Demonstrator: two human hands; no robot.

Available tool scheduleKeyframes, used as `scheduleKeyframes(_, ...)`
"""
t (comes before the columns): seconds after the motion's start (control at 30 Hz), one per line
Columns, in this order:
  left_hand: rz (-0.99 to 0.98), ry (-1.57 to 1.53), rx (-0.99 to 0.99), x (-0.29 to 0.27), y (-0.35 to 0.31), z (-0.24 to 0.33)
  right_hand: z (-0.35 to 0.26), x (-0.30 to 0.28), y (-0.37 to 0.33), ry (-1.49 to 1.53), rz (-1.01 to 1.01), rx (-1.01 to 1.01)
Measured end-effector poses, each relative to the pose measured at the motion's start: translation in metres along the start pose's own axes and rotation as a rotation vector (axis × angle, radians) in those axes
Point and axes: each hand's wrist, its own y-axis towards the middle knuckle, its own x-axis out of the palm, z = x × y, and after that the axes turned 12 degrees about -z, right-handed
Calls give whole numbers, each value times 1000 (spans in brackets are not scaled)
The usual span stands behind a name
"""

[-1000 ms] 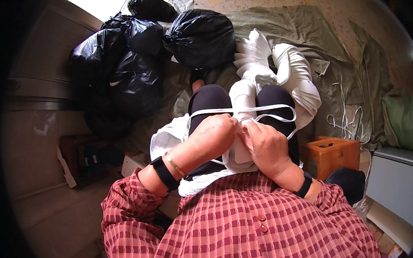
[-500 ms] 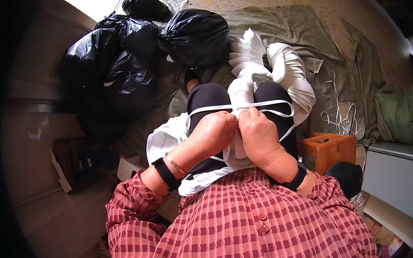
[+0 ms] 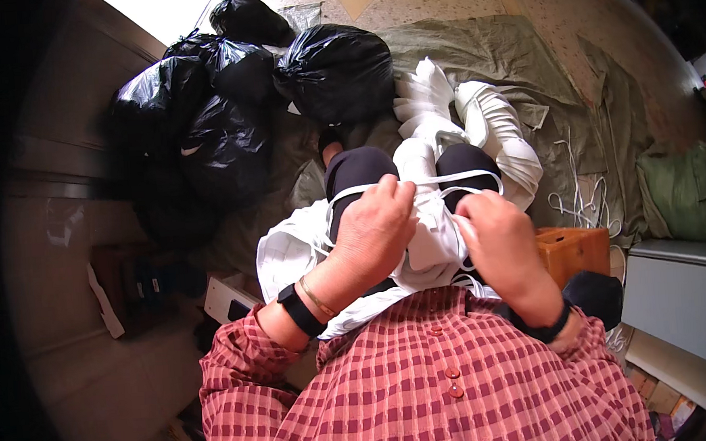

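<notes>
A bundle of white, cloth-like pieces [image 3: 434, 248] lies in my lap, between and over my dark-trousered knees. A flat white cord [image 3: 467, 175] crosses above it, with loops hanging on both sides. My left hand [image 3: 381, 219] is closed at the middle of the bundle, fingertips pinching the cord. My right hand [image 3: 501, 236] is closed to the right of it, thumb and fingers pressed on a white strand that looks like the same cord. The fingers partly hide what each hand grips. Beyond my knees lie long curved stacks of overlapping white pieces [image 3: 492, 123].
Several full black plastic bags [image 3: 336, 72] are heaped at the far left. A green-grey cloth [image 3: 479, 43] covers the floor. On the right stand a wooden stool [image 3: 573, 247], a grey box [image 3: 684, 281] and a green sack [image 3: 683, 192]. Loose white cords [image 3: 586, 206] lie near the stool.
My hands were together over the bundle's middle and are now apart. The right hand has moved to the right and nearer me. More of the white bundle shows between them.
</notes>
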Motion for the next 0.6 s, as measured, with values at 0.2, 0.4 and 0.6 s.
scheduleKeyframes(0.2, -118, 163, 218, -5, 23, -4, 25, -14, -1, -65, 19, -252)
scheduleKeyframes(0.4, 204, -1025, -5, -3, 11, -10, 45, -1, 32, -432, -155, -887)
scheduleKeyframes(0.6, 203, -1432, -48, -1, 12, -8, 51, 1, 59, 113, -257, -683)
